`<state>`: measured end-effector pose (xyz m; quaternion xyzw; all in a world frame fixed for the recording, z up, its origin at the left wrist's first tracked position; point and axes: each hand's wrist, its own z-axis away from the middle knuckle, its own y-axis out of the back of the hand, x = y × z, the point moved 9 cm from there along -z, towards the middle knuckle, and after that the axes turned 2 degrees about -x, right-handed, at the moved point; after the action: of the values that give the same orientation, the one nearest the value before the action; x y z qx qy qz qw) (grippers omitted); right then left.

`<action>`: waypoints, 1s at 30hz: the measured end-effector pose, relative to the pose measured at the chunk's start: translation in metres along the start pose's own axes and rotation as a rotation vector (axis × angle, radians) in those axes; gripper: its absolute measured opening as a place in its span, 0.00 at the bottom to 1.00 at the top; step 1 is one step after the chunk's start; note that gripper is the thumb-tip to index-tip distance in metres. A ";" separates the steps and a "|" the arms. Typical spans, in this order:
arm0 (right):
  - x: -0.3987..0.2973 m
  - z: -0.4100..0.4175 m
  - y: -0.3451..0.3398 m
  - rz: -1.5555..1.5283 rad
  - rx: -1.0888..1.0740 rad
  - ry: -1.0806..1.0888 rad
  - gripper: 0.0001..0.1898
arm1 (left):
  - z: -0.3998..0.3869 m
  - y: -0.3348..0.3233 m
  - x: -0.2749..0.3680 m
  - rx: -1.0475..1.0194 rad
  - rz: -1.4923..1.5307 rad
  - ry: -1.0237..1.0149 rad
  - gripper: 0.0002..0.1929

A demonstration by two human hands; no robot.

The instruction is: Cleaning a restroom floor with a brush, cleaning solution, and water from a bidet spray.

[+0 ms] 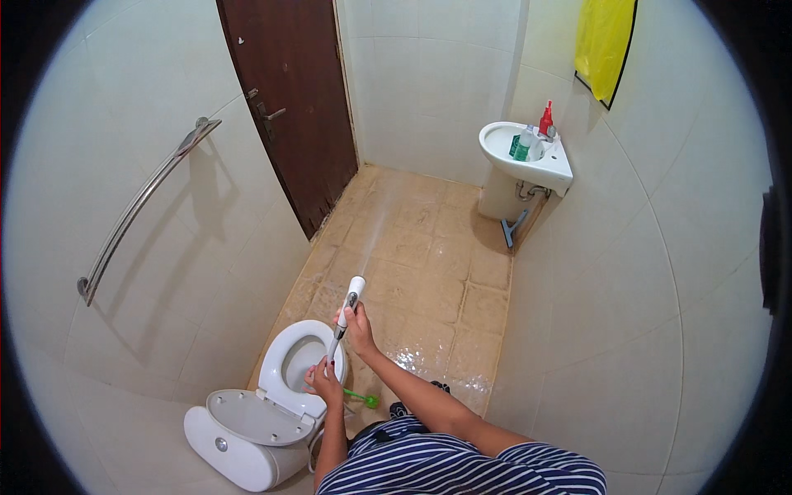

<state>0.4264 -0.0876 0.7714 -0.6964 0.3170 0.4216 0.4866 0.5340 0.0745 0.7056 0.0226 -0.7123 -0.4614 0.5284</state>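
Observation:
My right hand grips a white handheld bidet sprayer, its thumb by the grey trigger. From the nozzle a jet of water shoots across the wet tan floor tiles towards the far wall. Just below the handle, my left hand has its fingers closed around the sprayer's hose. Both hands are beside and above a white toilet, whose seat is down and whose lid is raised against the cistern.
A green toilet brush lies by the toilet. Ahead right, a corner washbasin holds bottles, with a squeegee below. A metal grab bar juts from the left wall near a brown door. A yellow bag hangs at right.

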 end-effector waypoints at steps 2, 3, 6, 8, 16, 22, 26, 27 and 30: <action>-0.002 0.003 0.000 0.010 0.020 -0.004 0.15 | -0.001 -0.004 -0.003 -0.044 -0.020 0.017 0.14; -0.004 0.005 -0.001 0.021 0.038 -0.010 0.15 | -0.001 -0.004 -0.005 -0.052 -0.026 0.020 0.14; -0.011 0.011 -0.004 0.055 0.042 0.006 0.14 | 0.000 -0.004 -0.007 -0.021 -0.006 0.009 0.13; -0.012 0.011 -0.002 0.084 0.072 0.025 0.14 | 0.000 -0.003 -0.007 0.016 0.019 -0.008 0.12; -0.013 0.012 0.001 0.113 0.081 0.020 0.14 | 0.000 -0.010 -0.011 -0.060 -0.006 0.026 0.14; -0.018 0.014 -0.001 0.142 0.082 -0.009 0.13 | 0.001 -0.007 -0.008 -0.039 0.014 0.004 0.14; -0.019 0.015 -0.003 0.139 0.091 0.003 0.14 | 0.001 -0.004 -0.009 0.036 0.013 -0.001 0.13; -0.018 0.015 -0.002 0.130 0.096 0.001 0.14 | 0.001 -0.004 -0.009 0.033 0.005 0.011 0.13; -0.015 0.015 -0.001 0.132 0.099 0.000 0.14 | 0.001 -0.005 -0.009 0.026 0.012 0.010 0.13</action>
<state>0.4162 -0.0732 0.7830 -0.6491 0.3825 0.4367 0.4915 0.5354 0.0769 0.6959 0.0278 -0.7157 -0.4488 0.5344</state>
